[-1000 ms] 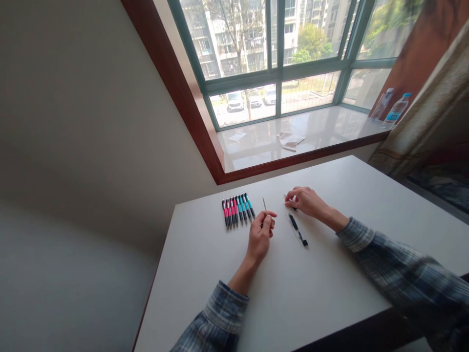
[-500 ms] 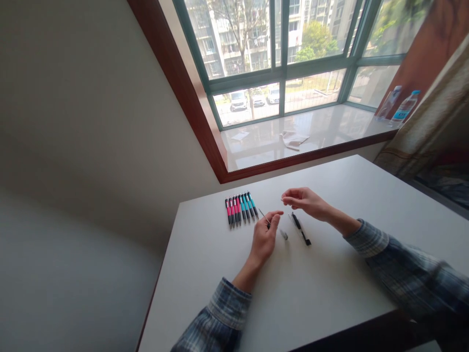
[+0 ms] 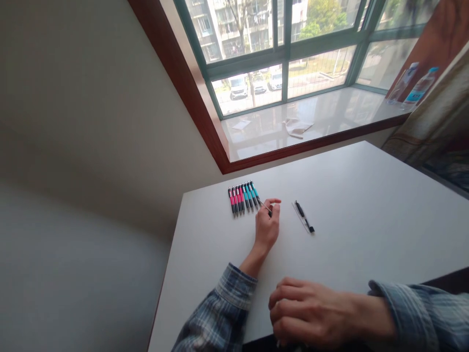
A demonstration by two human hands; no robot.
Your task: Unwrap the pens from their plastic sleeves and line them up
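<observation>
Working at a white surface; right hand is curled by the near edge, grip closed up, can't tell if anything's in it; left hand sits just by a row of pink and teal pens; black pen lies off to the right; left grip's clamped on a thin refill, tip almost touching the row.

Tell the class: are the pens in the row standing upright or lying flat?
Lying flat: the pens rest side by side on the table, each showing its whole length.
</observation>
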